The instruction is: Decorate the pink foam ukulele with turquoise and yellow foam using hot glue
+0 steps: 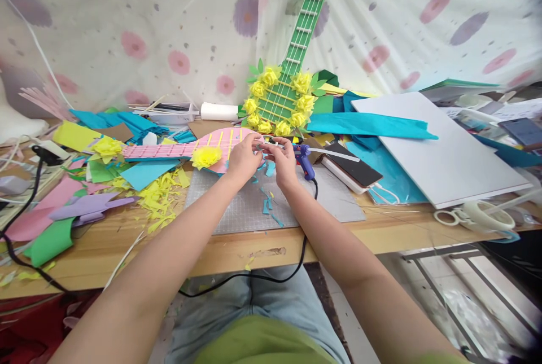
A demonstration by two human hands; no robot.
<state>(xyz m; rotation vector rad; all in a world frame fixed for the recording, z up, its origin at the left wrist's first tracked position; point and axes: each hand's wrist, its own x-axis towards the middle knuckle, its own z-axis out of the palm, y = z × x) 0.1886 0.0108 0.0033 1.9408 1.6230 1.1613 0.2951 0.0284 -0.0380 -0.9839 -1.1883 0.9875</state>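
Observation:
A pink paper guitar (182,148) with yellow strips lies flat on the wooden table (381,234). A yellow paper flower (206,156) sits on its body. My left hand (244,158) and my right hand (283,162) meet over the guitar's right end, above a grey cutting mat (237,209). Both hands pinch a small pale piece (266,143) between their fingertips; what it is I cannot make out. A blue glue gun (305,162) lies just right of my right hand, its black cord (254,279) running down off the table's front edge.
A green paper guitar (292,70) with yellow flowers leans against the flowered cloth behind. Coloured paper scraps (161,194) cover the left of the table. A phone (353,167), a white board (440,149), teal paper (364,125) and a tape roll (486,217) lie to the right.

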